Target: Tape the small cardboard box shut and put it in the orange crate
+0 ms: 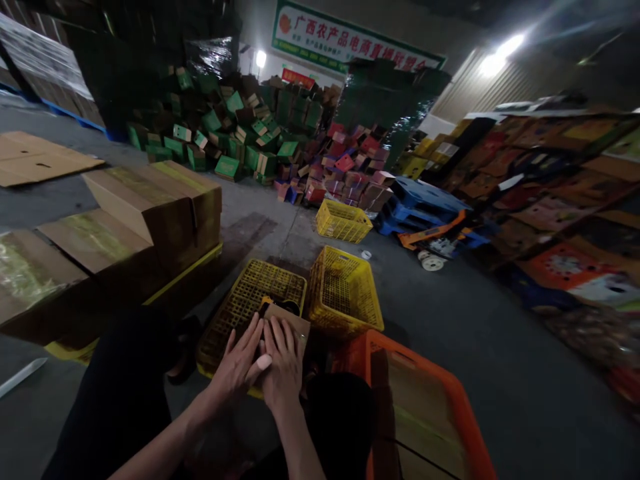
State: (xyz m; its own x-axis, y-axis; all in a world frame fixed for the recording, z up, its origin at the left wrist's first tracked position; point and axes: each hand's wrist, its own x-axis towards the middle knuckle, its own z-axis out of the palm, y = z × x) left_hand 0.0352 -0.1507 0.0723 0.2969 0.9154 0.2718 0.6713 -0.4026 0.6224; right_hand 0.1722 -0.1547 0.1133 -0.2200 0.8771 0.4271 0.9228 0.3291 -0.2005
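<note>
Warehouse floor, dim light. Largest things first: heap of green cartons (220, 127) at the far wall, with red and pink cartons (350, 167) spilling beside it. Big brown cardboard boxes (150, 207) stacked on the left, close to the person. Blue pallets (425, 203) lie at mid-right.

Orange crate (425, 407) sits lower right, nearest the camera, with a cardboard sheet lining it. Three yellow crates: one far off on the floor (343, 221), one tipped on its side (343, 290) just past the hands, and one flat yellow crate (250, 300) right under the hands.

Small brown cardboard box (287, 320) rests on the near edge of the flat yellow crate, between the two nearer yellow crates. Its long axis runs from lower left up to upper right, far end pointing toward the tipped crate. Plain kraft brown, unprinted on the visible face; something dark shows at its far upper edge, too dim to identify.

Left hand (240, 363) lies flat, fingers spread and pointing up-right, pressing on the box's near left part. Right hand (284, 363) lies flat beside it, fingers together on the box top. Thumbs touch. Neither hand is closed around the box; both palms press down on it.
</note>
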